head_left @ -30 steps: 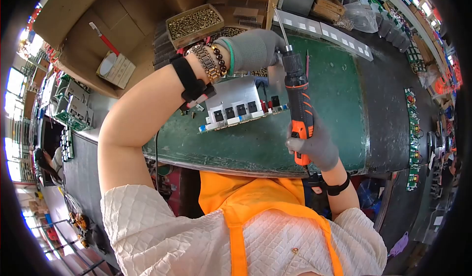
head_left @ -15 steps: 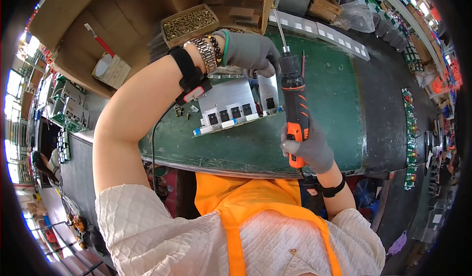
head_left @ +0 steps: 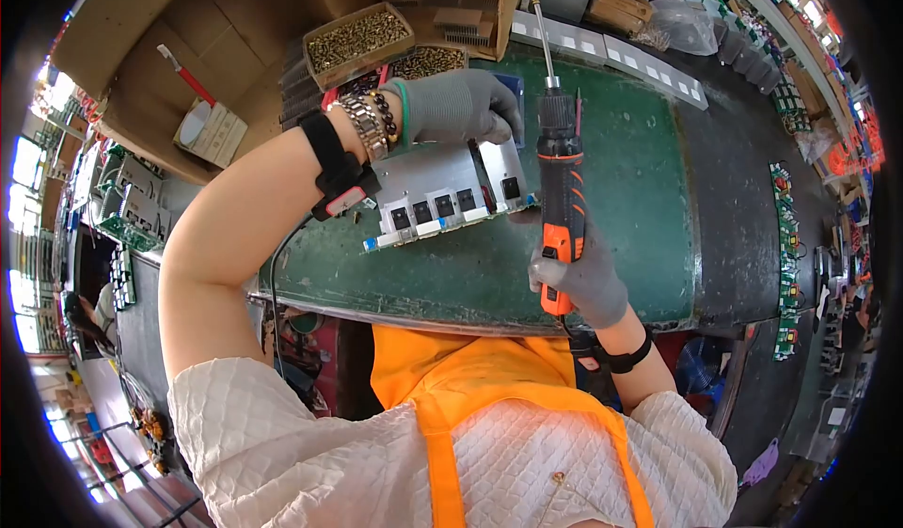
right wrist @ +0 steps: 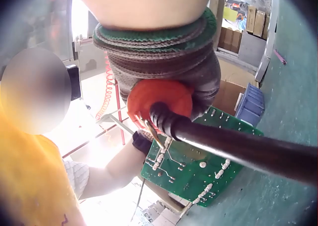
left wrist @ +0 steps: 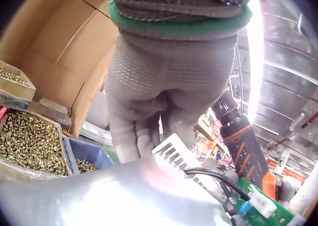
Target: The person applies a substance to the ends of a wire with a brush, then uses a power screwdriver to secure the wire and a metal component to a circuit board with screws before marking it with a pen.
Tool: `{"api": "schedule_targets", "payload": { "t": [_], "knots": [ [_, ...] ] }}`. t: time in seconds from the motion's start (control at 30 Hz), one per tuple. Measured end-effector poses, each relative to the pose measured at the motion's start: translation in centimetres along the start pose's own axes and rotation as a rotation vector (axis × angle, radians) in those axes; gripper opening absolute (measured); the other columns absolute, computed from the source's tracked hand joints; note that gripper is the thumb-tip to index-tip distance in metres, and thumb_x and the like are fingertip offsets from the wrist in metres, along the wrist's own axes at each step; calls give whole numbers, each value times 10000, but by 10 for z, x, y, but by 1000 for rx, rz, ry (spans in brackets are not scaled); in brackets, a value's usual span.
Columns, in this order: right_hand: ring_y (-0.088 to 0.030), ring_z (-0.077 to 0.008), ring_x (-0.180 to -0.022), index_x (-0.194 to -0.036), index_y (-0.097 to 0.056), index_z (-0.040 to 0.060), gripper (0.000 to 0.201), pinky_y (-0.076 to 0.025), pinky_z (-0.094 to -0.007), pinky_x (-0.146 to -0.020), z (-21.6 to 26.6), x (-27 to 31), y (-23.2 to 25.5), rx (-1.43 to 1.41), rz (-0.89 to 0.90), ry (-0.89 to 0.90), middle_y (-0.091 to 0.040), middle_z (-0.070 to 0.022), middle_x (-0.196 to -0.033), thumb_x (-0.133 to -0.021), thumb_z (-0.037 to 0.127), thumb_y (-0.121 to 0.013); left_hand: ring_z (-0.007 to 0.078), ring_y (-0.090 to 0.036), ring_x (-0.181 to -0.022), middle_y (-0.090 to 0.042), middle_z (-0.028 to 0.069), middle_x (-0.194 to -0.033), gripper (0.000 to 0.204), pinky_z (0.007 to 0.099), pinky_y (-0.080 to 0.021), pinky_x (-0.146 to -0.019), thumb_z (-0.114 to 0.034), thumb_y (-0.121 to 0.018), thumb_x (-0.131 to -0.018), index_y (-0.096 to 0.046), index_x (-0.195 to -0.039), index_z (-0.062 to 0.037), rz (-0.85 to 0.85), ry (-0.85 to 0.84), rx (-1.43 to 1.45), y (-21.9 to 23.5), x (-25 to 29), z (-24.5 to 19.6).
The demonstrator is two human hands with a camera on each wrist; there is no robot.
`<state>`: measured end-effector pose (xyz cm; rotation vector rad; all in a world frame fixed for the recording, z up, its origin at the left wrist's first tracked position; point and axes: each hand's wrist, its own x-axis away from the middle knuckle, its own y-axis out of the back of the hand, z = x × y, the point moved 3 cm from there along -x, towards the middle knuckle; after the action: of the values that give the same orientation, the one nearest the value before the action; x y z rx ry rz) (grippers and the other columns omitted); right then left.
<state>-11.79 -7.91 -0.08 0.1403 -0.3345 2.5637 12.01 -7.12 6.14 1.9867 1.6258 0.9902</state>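
My gloved left hand [head_left: 461, 107] reaches over a green circuit board [right wrist: 198, 161] that carries a wide metal heat sink [head_left: 423, 175] and a narrower finned heat sink [head_left: 499, 166]. In the left wrist view its fingers and thumb pinch the narrow one's finned end [left wrist: 174, 149]. The board's soldered underside faces the right wrist view, tilted. My gloved right hand [head_left: 588, 283] grips a black-and-orange electric screwdriver [head_left: 562, 180] by its lower body, its long bit pointing away from me. Black components line the heat sinks' near side.
Behind the left hand, a box of brass screws [head_left: 357, 44] stands by another screw pile [left wrist: 32, 144] and a blue bin [right wrist: 251, 104]. A large cardboard box [head_left: 226, 48] encloses the back left. A white-patched metal strip [head_left: 649, 72] lies at the back right of the green mat [head_left: 640, 199].
My left hand has drawn back leftward from the screwdriver, and its fingers have come to the narrow heat sink. The board sits slightly further left in view. The screwdriver stays upright in my right hand.
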Motion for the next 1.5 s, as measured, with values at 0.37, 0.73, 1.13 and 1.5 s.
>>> {"api": "schedule_targets", "payload": {
  "t": [0.37, 0.73, 1.13, 1.5],
  "knots": [
    [-605, -137, -649, -1347, -398, 38, 697, -533, -301, -571, -6, 2, -1, -35, -16, -5, -653, -95, -1021, -722, 6, -704, 247, -646, -1005, -664, 181, -1101, 568, 351, -500, -886, -267, -716, -818, -549, -1292, -2, 84, 23, -39, -11, 8, -7],
    [-621, -169, -654, -1370, -347, 44, 665, -536, -307, -593, -19, 22, 24, -206, -47, -83, -605, -88, -891, -789, 69, -669, 275, -669, -939, -653, 185, -1039, 844, 368, -532, -803, -309, -849, -662, -440, -1335, -7, 42, 129, -219, -31, 12, -18],
    [-522, -107, -1048, -1433, -361, -2, 945, -452, -284, -914, -64, 139, 54, 28, 65, -427, -567, -74, -1168, -666, 177, -882, 177, -600, -924, -586, 100, -1025, 807, 308, -493, -828, -335, -827, -674, -418, -1283, 0, 115, 156, -88, -27, 0, 0],
    [-534, -132, -1035, -1442, -326, -33, 974, -462, -283, -911, -74, 121, 56, 102, 115, -336, -564, -82, -1156, -669, 189, -876, 216, -640, -843, -624, 120, -946, 859, 326, -513, -775, -431, -828, -686, -390, -1302, -23, 96, 89, -122, -25, -3, 10]
  ]
}}
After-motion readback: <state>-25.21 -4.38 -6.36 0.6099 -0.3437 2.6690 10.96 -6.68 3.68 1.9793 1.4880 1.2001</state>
